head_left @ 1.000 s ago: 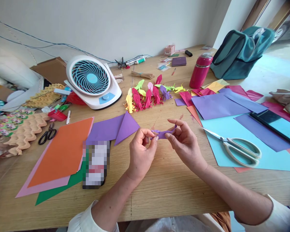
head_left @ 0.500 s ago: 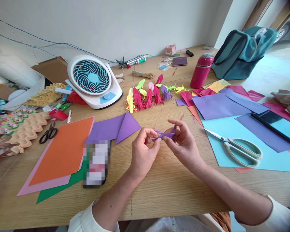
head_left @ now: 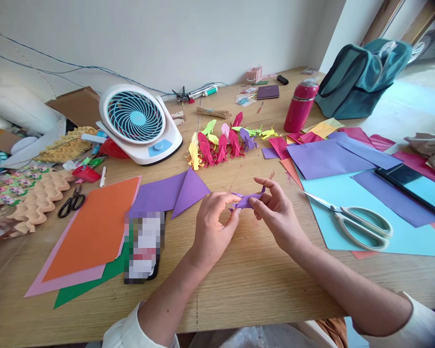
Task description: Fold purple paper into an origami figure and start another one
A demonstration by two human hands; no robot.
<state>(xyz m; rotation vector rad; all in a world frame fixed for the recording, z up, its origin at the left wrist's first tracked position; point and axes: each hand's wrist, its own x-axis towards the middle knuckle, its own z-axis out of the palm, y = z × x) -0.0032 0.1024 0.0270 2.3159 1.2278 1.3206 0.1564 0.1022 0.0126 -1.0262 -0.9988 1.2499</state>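
Folded purple paper (head_left: 245,201) is pinched between thumb and fingers of both the left hand (head_left: 214,226) and right hand (head_left: 280,217), above a wooden table (head_left: 253,285). Beyond cluster bright paper figures (head_left: 222,147); scissors (head_left: 334,208) rest on light-blue paper (head_left: 323,234) at right.

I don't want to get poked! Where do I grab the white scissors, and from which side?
Best by the handles, I'd say, coming from the right. The scissors lie flat on blue paper: the pointed blades aim left, towards the right hand, while the looped ends sit uncovered on the right.
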